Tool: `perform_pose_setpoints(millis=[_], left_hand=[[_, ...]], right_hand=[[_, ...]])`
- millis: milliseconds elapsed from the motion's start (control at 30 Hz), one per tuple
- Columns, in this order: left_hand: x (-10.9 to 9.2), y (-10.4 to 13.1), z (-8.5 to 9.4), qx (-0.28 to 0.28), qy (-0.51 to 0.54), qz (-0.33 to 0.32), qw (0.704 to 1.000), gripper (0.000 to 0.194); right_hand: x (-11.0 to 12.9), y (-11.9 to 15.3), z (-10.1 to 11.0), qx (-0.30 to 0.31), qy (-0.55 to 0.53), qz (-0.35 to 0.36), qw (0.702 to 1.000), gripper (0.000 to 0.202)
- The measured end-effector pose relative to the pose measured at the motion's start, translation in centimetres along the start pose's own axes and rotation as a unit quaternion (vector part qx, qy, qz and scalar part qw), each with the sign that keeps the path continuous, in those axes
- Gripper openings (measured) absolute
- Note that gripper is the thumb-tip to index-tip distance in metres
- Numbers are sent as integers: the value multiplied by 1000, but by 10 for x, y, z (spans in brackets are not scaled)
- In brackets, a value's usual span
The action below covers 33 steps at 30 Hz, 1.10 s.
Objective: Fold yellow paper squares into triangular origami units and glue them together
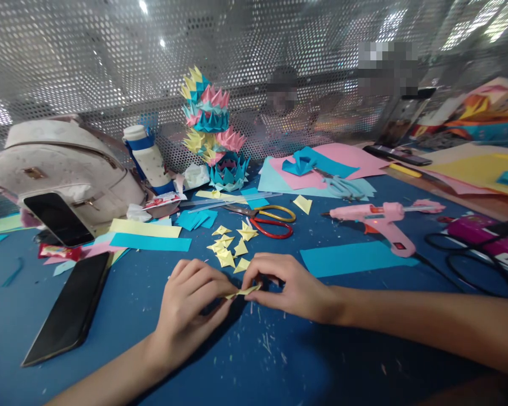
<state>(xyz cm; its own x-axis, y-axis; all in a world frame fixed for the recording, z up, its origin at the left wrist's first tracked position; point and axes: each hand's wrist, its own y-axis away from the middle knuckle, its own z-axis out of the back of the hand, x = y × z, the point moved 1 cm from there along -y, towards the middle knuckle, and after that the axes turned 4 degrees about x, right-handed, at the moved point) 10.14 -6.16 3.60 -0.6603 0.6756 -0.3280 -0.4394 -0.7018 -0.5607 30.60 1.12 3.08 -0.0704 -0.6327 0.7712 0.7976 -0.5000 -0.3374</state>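
Observation:
Between my two hands is a small folded piece of yellow paper (248, 291), held low over the blue table. My left hand (195, 299) pinches its left end between thumb and fingers. At the other end, my right hand (283, 285) closes thumb and fingertips on it. Just beyond my fingers lie several folded yellow paper pieces (225, 257). Behind them rest scissors (258, 217) with one yellow and one red handle loop. A blue paper strip (351, 259) lies to the right of my right hand.
A pink glue gun (372, 217) with a cord lies at right. Two phones (71, 310) and a pale backpack (63, 163) are at left, near a bottle (148, 158). A folded-paper tower (220, 135) stands at the back, beside coloured sheets (347, 155) and light-blue scissors (342, 186).

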Motion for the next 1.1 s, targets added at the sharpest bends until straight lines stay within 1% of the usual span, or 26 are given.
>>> perform_pose_setpoints(millis=[167,333,433,567,733,900,1100], left_hand=[[2,-1,0,4,22,23,999,7],[2,0,-2,5,48,39,998,11],[2,-1,-2,3,55,43,998,13],[4,0,-3,6,55,48,997,9],[7,1,-4,8,50,54,997,8],[6,0,-4,10,49,51,997,11],[4,0,-3,19,52,45,997,12]], right_hand=[[-3,0,0,4,-2,-8,1000,11],[-3,0,-1,7,-1,-10,1000,11],[-2,0,-1,6,-1,-13,1000,13],[-2,-1,-1,-2,1,-17,1000,15],[-2,-1,-1,-6,0,-16,1000,14],[-2,-2,-2,-5,-15,-9,1000,11],[-3,1,-2,6,-8,-24,1000,12]])
